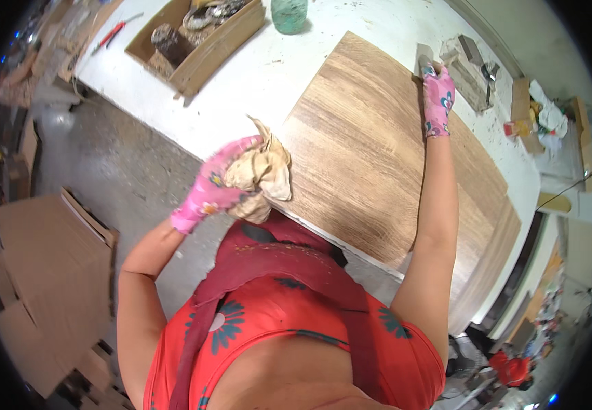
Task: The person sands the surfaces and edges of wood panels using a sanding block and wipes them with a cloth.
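My left hand (221,179), in a pink flowered glove, is closed around a crumpled beige rag (262,167). The rag is at the left edge of a wood-grain board (357,137) lying on the white table. My right hand (438,92), in a matching glove, is at the board's far right edge. Its fingers are closed on a small grey flat-ended tool (424,51) that looks like a scraper; most of it is hidden by the hand. More wood-grain board (498,236) shows to the right of my right arm.
A cardboard box (224,51) with dark jars sits at the table's far left, beside red-handled pliers (111,34) and a green container (289,15). A grey tray (470,78) with metal tools lies beyond my right hand. Large cartons (57,273) stand on the floor at left.
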